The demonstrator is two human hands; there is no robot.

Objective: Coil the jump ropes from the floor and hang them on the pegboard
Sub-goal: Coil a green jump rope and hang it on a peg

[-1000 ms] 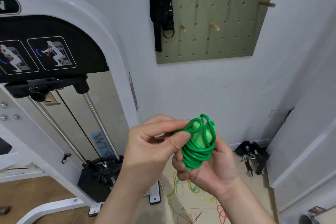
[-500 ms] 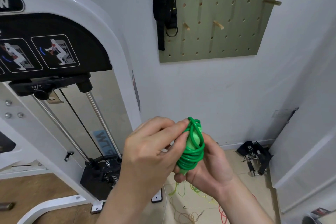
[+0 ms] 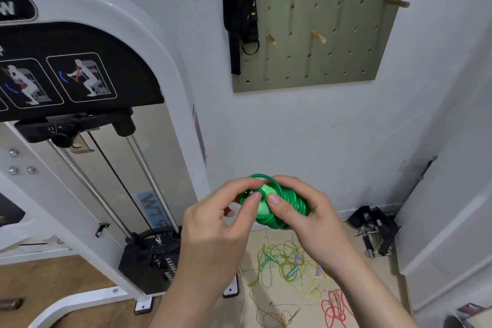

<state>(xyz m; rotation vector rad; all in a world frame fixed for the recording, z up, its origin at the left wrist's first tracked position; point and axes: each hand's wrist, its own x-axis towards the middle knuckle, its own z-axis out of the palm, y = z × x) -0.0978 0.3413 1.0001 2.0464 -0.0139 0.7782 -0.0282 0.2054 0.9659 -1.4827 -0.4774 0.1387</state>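
Observation:
A green jump rope (image 3: 286, 205) is wound into a tight bundle around its light green handles, held chest-high in front of the wall. My left hand (image 3: 226, 224) pinches a loop at the bundle's left end with thumb and fingertips. My right hand (image 3: 306, 210) grips the bundle from the right, thumb pressed on the handle. The olive pegboard (image 3: 332, 34) with wooden pegs hangs on the wall above. On the floor below lie a tangled yellow-green rope (image 3: 290, 266) with green and purple handles, a red rope (image 3: 335, 309) and a thin brown rope (image 3: 274, 315).
A white cable machine (image 3: 87, 141) with a black weight stack fills the left. Black straps (image 3: 241, 8) hang on the pegboard's left edge. A black strap and metal clips (image 3: 372, 231) lie on the floor by the right wall.
The green bundle has turned from upright to lying sideways between my hands. The view has tilted down, showing more of the ropes on the floor.

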